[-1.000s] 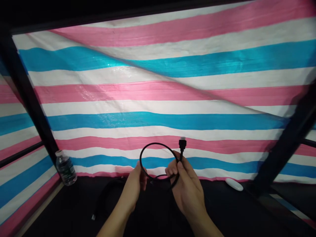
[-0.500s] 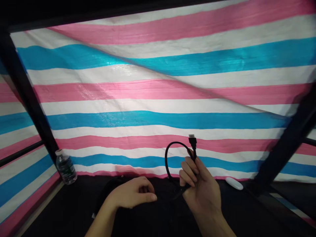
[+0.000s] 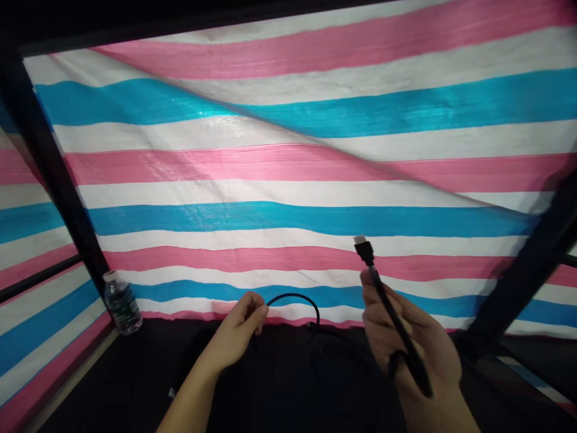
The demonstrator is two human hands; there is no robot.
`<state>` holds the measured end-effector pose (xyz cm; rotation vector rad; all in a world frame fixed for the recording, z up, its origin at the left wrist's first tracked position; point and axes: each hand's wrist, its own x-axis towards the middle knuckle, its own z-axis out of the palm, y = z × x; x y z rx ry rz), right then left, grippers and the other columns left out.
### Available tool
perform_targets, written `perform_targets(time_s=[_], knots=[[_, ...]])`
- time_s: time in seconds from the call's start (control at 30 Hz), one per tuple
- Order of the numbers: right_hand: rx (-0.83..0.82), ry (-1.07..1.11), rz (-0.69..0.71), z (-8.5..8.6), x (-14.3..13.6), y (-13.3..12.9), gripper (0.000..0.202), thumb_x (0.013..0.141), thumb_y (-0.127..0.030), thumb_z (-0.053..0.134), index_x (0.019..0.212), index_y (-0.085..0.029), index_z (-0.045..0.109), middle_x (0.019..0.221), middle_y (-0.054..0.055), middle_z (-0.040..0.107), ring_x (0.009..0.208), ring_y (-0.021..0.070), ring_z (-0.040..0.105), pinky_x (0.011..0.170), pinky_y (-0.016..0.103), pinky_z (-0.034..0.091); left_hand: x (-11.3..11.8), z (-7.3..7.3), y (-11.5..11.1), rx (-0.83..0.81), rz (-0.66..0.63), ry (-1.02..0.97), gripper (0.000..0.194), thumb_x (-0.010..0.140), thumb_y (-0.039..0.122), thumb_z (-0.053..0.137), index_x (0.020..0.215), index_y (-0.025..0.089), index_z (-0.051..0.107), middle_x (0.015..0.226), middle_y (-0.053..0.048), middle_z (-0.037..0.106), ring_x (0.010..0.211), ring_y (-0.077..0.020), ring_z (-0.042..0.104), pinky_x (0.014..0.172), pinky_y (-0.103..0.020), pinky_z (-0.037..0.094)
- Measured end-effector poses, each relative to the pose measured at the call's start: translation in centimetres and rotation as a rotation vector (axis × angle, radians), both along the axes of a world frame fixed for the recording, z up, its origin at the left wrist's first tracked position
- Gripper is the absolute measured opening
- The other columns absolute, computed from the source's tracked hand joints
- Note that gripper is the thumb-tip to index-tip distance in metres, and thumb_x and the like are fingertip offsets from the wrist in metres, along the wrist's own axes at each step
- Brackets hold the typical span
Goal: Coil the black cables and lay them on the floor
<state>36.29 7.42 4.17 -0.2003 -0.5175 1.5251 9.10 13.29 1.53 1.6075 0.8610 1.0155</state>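
Observation:
My right hand (image 3: 410,343), slightly blurred, is closed around a black cable (image 3: 396,319). Its black plug with a flat silver metal tip (image 3: 362,243) sticks up above the fingers, tilted left. The cable runs down across the palm. My left hand (image 3: 241,328) pinches a thin black cable (image 3: 295,294) between thumb and fingers; it arches right toward the dark surface. A small plug end (image 3: 311,325) shows near that arch. Whether both hands hold the same cable is hard to see against the black surface.
A clear plastic bottle (image 3: 123,304) stands at the back left corner. Behind the black tabletop (image 3: 270,391) hangs a pink, white and blue striped sheet (image 3: 270,165). Black frame posts rise at left (image 3: 54,180) and right (image 3: 518,276).
My right hand has moved right and closer, carrying the plug with it. My left hand has risen slightly and now pinches the cable. The white oval object is now hidden behind my right hand.

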Motion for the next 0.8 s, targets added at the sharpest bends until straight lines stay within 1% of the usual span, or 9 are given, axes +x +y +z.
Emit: perform_targets(time_s=[0.17,0.27,0.33,0.43,0.5,0.57,0.63,0.7,0.8], knots=[[-0.016,-0.250,-0.073,-1.1,2.8,-0.4,0.020,0.088,-0.034,0.072,0.103,-0.021,0.071,0.060,-0.011,0.027,0.042,0.0030,0.007,0.031,0.009,0.007,-0.1,-0.1,0.7,-0.167,0.169,-0.210,0.042,0.088,0.052,0.060,0.116,0.020,0.056,0.060,0.011,0.033,0.051,-0.0093,0.027,0.049,-0.022,0.024],[-0.024,-0.550,-0.062,-1.2,3.3,-0.5,0.032,0.080,-0.045,0.079,0.092,-0.016,0.077,0.055,-0.010,0.027,0.043,0.0042,0.016,0.035,0.015,0.020,-0.7,0.4,0.7,-0.292,0.210,-0.209,0.047,0.084,0.050,0.063,0.117,0.018,0.058,0.057,0.012,0.030,0.050,-0.0080,0.019,0.047,-0.020,0.018],[0.015,-0.817,-0.131,-1.1,2.8,-0.6,0.037,0.075,-0.048,0.084,0.092,-0.015,0.079,0.053,-0.006,0.038,0.045,0.0066,0.030,0.040,0.019,0.030,-1.0,0.7,0.5,-0.332,0.229,-0.178,0.049,0.084,0.050,0.063,0.119,0.017,0.058,0.057,0.012,0.030,0.049,-0.0075,0.018,0.047,-0.020,0.017],[0.133,-1.209,-0.300,-0.4,1.2,-0.8,0.029,0.071,-0.044,0.087,0.089,-0.021,0.080,0.068,0.002,0.060,0.055,0.0131,0.048,0.051,0.026,0.043,-1.3,1.0,0.1,-0.341,0.209,-0.004,0.049,0.085,0.051,0.061,0.121,0.018,0.061,0.057,0.010,0.037,0.047,-0.0086,0.027,0.047,-0.021,0.021],[0.243,-1.378,-0.377,0.1,0.0,-0.8,0.021,0.075,-0.043,0.082,0.084,-0.024,0.080,0.075,0.004,0.065,0.061,0.0166,0.053,0.057,0.029,0.046,-1.4,1.1,-0.3,-0.248,0.162,0.192,0.040,0.085,0.048,0.062,0.113,0.020,0.069,0.065,0.003,0.056,0.054,-0.0129,0.047,0.053,-0.024,0.034],[0.319,-1.419,-0.460,0.3,-1.0,-0.6,0.018,0.080,-0.043,0.077,0.083,-0.025,0.079,0.075,0.004,0.066,0.064,0.0183,0.056,0.058,0.030,0.047,-1.7,1.3,-0.8,-0.102,0.115,0.392,0.027,0.083,0.040,0.065,0.101,0.023,0.076,0.088,-0.005,0.073,0.079,-0.0213,0.065,0.071,-0.030,0.045],[0.311,-1.359,-0.558,0.3,-1.5,-0.5,0.018,0.080,-0.042,0.077,0.086,-0.025,0.079,0.071,0.003,0.064,0.061,0.0171,0.054,0.055,0.028,0.044,-2.0,1.6,-1.2,-0.003,0.049,0.556,0.020,0.080,0.033,0.067,0.094,0.026,0.080,0.107,-0.006,0.077,0.100,-0.0277,0.068,0.087,-0.035,0.045],[0.235,-1.224,-0.650,0.1,-1.8,-0.4,0.021,0.079,-0.042,0.080,0.089,-0.024,0.078,0.065,0.000,0.058,0.055,0.0140,0.047,0.051,0.026,0.039,-2.2,1.8,-1.4,0.029,-0.020,0.664,0.021,0.079,0.029,0.066,0.094,0.028,0.081,0.107,-0.005,0.079,0.100,-0.0292,0.069,0.089,-0.036,0.045],[0.104,-0.921,-0.693,0.2,-2.6,-0.2,0.027,0.078,-0.045,0.082,0.093,-0.022,0.076,0.061,-0.003,0.047,0.051,0.0097,0.037,0.044,0.022,0.030,-2.2,1.6,-1.6,0.048,-0.112,0.764,0.022,0.081,0.029,0.062,0.092,0.030,0.081,0.093,-0.003,0.080,0.085,-0.0271,0.071,0.076,-0.034,0.046]])
